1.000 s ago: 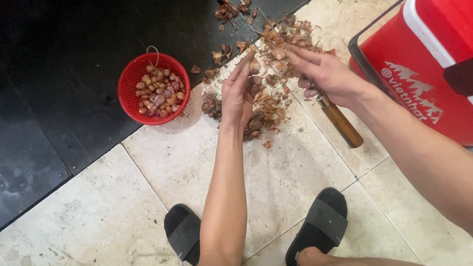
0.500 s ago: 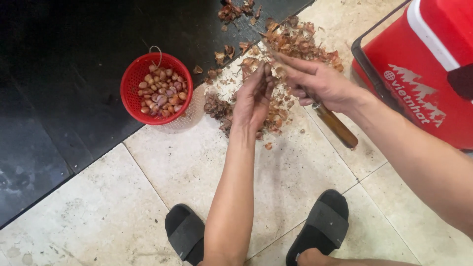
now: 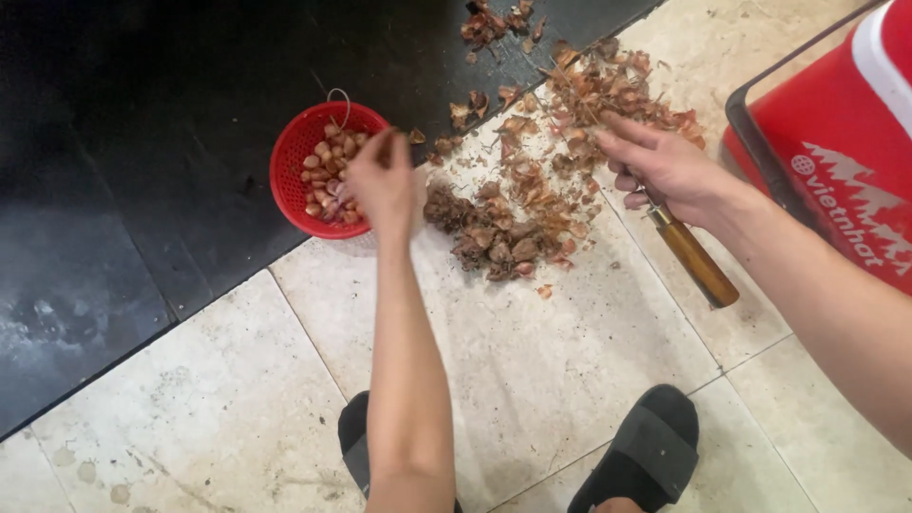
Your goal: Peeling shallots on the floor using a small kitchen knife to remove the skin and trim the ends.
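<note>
- Red basket of peeled shallots on the floor, far left, at the border of dark and pale tiles.
- Left hand over the basket's right rim, grip bunched together; whether pinching something, cannot tell.
- Right hand to the right, grip closed around a knife with wooden handle.
- Between the hands, a pile of dry brown skins.
- Near edge: black sandals. Far right: red cooler box.

Under you the floor is pale stone tile near and right, dark and black far and left. On it sit a red basket of peeled bulbs, a heap of dry brown skins, and a red cooler at right.
</note>
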